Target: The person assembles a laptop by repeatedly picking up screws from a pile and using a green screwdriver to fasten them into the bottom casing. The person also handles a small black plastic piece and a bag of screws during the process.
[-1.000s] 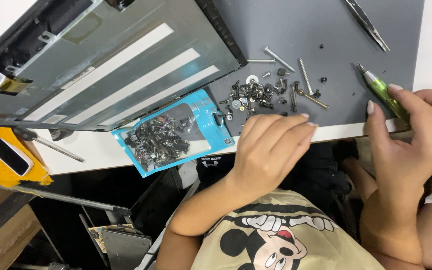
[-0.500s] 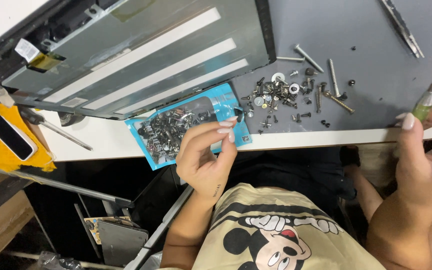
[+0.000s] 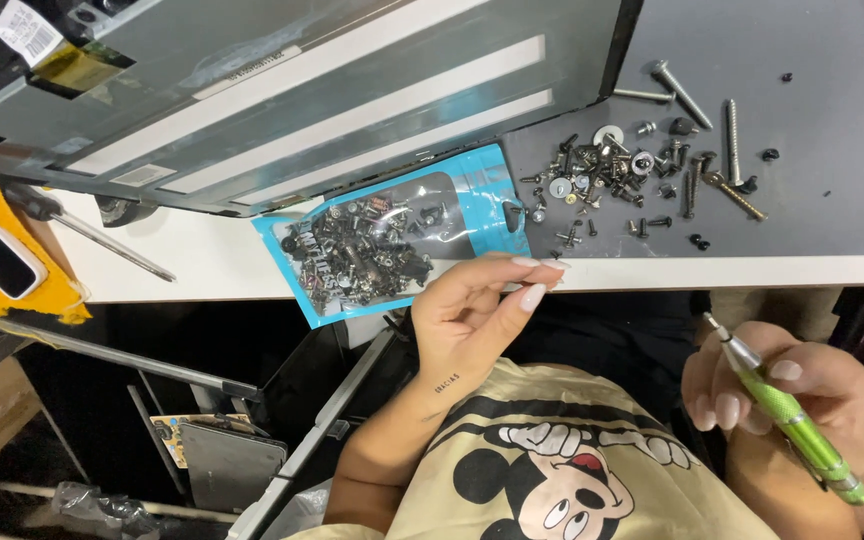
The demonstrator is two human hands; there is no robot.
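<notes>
Left hand (image 3: 472, 310) has dropped below the bag of screws (image 3: 392, 240), fingertips pinched; right hand (image 3: 782, 395) holds green screwdriver (image 3: 792, 415).

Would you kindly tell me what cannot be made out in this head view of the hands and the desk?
- Whether the left hand pinches a screw: its fingertips hide anything that small.
- The green pen-shaped screwdriver in the right hand: its tip is too small to read.
- The clear blue-edged bag of screws: single pieces blur together.
- The grey metal panel: cut off by the top edge.
</notes>
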